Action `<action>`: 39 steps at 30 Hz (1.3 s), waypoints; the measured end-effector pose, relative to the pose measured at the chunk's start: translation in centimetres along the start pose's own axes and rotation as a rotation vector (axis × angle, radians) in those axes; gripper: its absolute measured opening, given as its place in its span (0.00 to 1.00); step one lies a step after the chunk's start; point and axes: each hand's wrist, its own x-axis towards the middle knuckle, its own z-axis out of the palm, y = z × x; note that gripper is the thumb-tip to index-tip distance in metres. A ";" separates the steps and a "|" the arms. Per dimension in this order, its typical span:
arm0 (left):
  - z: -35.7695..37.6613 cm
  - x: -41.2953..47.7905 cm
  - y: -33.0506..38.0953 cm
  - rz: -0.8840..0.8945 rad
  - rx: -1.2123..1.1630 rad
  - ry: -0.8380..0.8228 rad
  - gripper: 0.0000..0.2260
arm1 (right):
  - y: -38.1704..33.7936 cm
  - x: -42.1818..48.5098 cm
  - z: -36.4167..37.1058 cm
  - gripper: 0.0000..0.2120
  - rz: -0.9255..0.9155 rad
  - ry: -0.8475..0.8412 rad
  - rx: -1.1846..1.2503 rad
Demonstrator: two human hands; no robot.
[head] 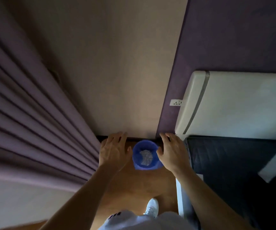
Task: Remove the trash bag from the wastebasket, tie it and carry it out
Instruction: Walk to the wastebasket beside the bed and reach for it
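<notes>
A small round wastebasket lined with a blue trash bag (138,161) stands on the wooden floor against the wall. Crumpled white paper (145,157) lies inside the bag. My left hand (113,151) hovers just left of the basket with its fingers spread, holding nothing. My right hand (171,152) hovers just right of it, fingers apart and empty too. Both palms face down, above the level of the rim. Whether either hand touches the bag's edge I cannot tell.
Purple pleated curtains (34,113) hang close on the left. A bed with a white headboard (233,105) and a dark cover (233,160) is close on the right. A wall socket (176,102) sits above the basket. My white shoe (152,207) stands on the floor below.
</notes>
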 end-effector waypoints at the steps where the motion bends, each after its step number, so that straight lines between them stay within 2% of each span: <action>1: 0.1 1.0 0.3 0.003 -0.002 0.013 0.24 | 0.4 1.1 -0.1 0.25 -0.010 0.007 -0.010; 9: 0.1 5.5 0.6 0.025 -0.035 0.045 0.24 | 0.6 5.2 1.2 0.25 -0.052 0.035 0.010; 24: 2.8 5.6 -3.3 0.136 -0.111 0.043 0.25 | -0.9 3.1 3.7 0.24 0.077 0.031 0.042; 32: 8.1 4.9 -4.0 0.146 -0.255 0.105 0.23 | 0.3 0.3 8.6 0.28 0.143 -0.042 0.044; 37: 13.0 4.4 -3.4 0.109 -0.270 0.110 0.12 | 2.8 0.2 13.5 0.27 0.140 -0.068 0.038; 39: 16.8 4.4 -3.6 0.089 -0.231 0.104 0.13 | 4.3 0.7 16.7 0.28 0.151 -0.081 0.045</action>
